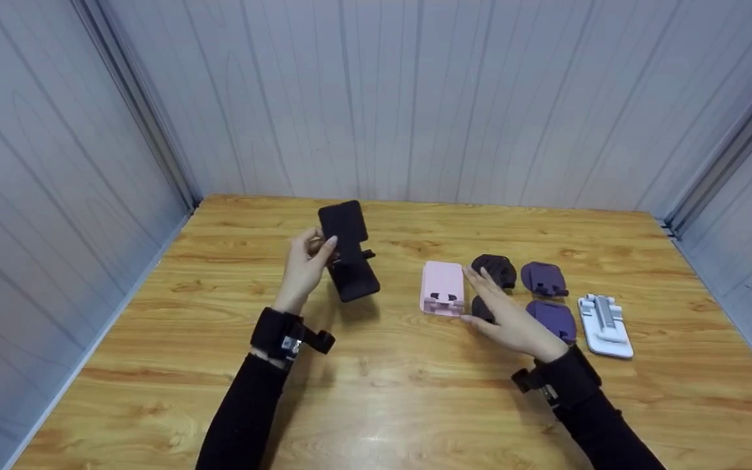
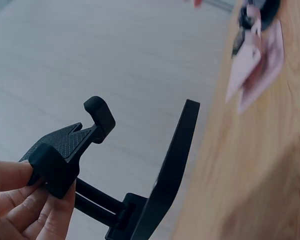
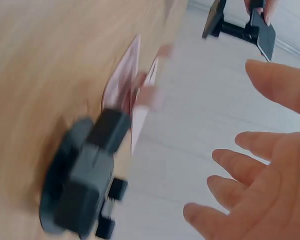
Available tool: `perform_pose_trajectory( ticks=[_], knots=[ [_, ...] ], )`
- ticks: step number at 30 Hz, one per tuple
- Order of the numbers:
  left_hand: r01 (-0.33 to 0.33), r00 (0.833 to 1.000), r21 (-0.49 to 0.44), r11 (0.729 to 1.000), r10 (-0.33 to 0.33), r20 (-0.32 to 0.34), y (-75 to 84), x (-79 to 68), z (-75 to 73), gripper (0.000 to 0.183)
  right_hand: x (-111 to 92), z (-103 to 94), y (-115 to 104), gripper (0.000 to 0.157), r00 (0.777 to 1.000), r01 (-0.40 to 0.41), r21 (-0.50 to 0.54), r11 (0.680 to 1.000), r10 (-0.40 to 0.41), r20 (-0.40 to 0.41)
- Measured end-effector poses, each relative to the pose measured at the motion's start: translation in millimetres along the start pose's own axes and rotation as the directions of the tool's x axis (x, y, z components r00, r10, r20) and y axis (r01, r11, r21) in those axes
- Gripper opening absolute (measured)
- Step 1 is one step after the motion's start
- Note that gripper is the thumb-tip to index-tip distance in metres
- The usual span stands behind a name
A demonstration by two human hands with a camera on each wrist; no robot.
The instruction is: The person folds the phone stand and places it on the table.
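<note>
Between its thumb and fingers, my left hand [image 1: 306, 269] pinches a black folding phone stand [image 1: 343, 225], lifted over the table's left-middle part. The left wrist view shows the stand's hooked cradle [image 2: 72, 142] by the fingertips and its flat base [image 2: 175, 160] apart from it, joined by twin rods. My right hand [image 1: 513, 321], fingers extended and holding nothing, hovers beside a pink phone stand [image 1: 443, 279] and above two dark, round-based stands. One is the far dark stand [image 1: 495, 267]; the near dark stand [image 1: 480, 309] is partly hidden by the hand.
Two purple stands, the far one [image 1: 541, 277] and the near one [image 1: 551, 318], lie right of the dark pair. A white phone stand [image 1: 614, 343] lies farthest right. The wooden table [image 1: 376, 405] is bounded by panelled walls [image 1: 382, 98] at the back and sides.
</note>
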State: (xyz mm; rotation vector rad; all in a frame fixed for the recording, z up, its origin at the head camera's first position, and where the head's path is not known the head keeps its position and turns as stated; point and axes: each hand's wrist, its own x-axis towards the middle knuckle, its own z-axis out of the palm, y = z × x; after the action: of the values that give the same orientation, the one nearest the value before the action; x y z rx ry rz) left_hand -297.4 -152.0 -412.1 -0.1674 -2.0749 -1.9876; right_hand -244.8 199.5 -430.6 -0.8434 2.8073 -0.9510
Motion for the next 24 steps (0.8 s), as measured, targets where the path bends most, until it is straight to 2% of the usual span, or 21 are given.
perform_pose_trajectory(
  ticks=[5, 8, 9, 11, 14, 15, 16, 19, 24],
  knots=[
    [-0.050, 0.994, -0.042, 0.998, 0.054, 0.094, 12.2, -11.3, 18.0, 0.020, 2, 5.6, -4, 0.073, 0.997, -0.038, 0.196, 0.980, 0.022, 0.080],
    [-0.051, 0.985, -0.093, 0.994, 0.065, 0.160, 16.8, -18.4, 29.6, 0.015, 4, 11.6, -6, 0.070, 0.991, -0.056, 0.374, 0.926, 0.006, 0.134],
    [-0.046, 0.981, -0.105, 0.993, 0.065, 0.181, 17.7, -20.6, 33.3, 0.012, 5, 13.9, -7, 0.070, 0.988, -0.070, 0.442, 0.894, 0.001, 0.156],
    [-0.037, 0.973, -0.118, 0.992, 0.063, 0.222, 18.8, -25.0, 40.7, 0.007, 7, 19.1, -8, 0.072, 0.980, -0.104, 0.618, 0.779, -0.024, 0.195],
    [-0.026, 0.962, -0.124, 0.992, 0.059, 0.266, 17.3, -30.6, 50.9, 0.007, 10, 27.3, -9, 0.075, 0.970, -0.179, 0.815, 0.551, -0.038, 0.239],
    [-0.021, 0.958, -0.123, 0.992, 0.055, 0.280, 16.8, -32.6, 54.0, 0.008, 11, 30.0, -10, 0.076, 0.968, -0.199, 0.858, 0.473, -0.043, 0.247],
    [-0.014, 0.955, -0.122, 0.992, 0.049, 0.293, 16.3, -34.6, 57.0, 0.009, 11, 32.6, -10, 0.077, 0.966, -0.216, 0.886, 0.410, -0.039, 0.254],
    [0.004, 0.943, -0.128, 0.992, 0.039, 0.329, 15.0, -40.3, 65.2, 0.011, 11, 39.0, -12, 0.077, 0.964, -0.257, 0.906, 0.336, 0.016, 0.267],
    [-0.018, 0.924, -0.117, 0.993, 0.061, 0.377, 14.1, -47.4, 74.7, 0.013, 10, 45.1, -12, 0.069, 0.964, -0.266, 0.923, 0.277, 0.080, 0.253]
  ],
)
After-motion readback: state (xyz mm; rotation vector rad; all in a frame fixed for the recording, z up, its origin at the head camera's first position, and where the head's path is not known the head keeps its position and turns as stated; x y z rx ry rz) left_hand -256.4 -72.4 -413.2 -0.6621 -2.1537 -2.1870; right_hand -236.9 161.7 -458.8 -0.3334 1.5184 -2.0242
